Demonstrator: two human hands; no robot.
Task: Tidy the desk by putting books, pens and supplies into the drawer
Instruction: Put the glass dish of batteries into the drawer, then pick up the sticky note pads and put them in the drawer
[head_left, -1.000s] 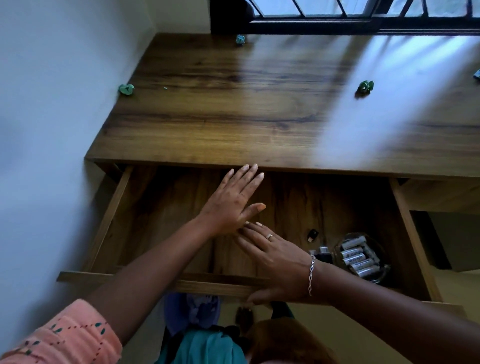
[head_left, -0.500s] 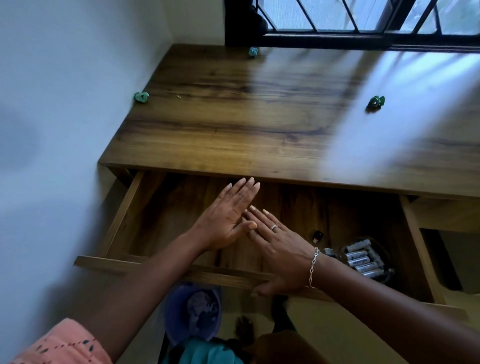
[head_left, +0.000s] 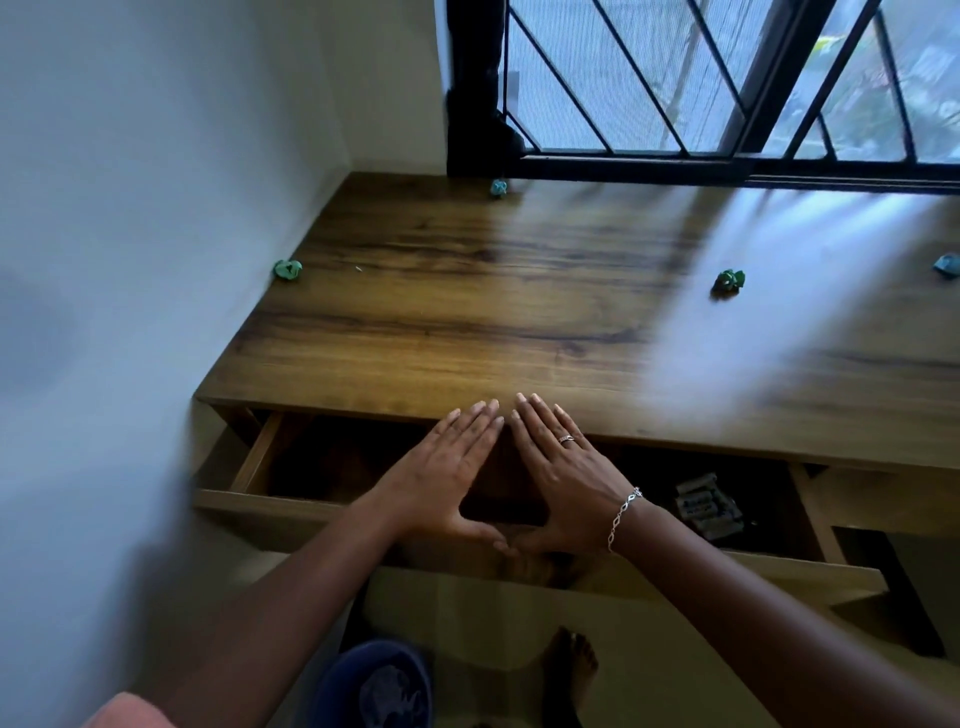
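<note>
The wooden drawer (head_left: 291, 505) under the desk top (head_left: 519, 322) stands partly open. My left hand (head_left: 447, 478) and my right hand (head_left: 563, 475) lie flat side by side over its middle, palms down, thumbs touching, fingertips reaching the desk's front edge. Neither hand holds anything. My right hand wears a ring and a bracelet. Inside the drawer on the right lies a clear tub of small white tubes (head_left: 706, 512).
Crumpled green paper balls lie on the desk: one at the left edge (head_left: 287, 269), one at the back (head_left: 498, 187), one at mid right (head_left: 729, 281), one at far right (head_left: 946, 264). White wall on the left, barred window behind. A blue bin (head_left: 379, 686) stands on the floor.
The drawer has slid in and shows less of its inside. Both hands moved forward to the desk edge and now lie side by side. The camera tilted up.
</note>
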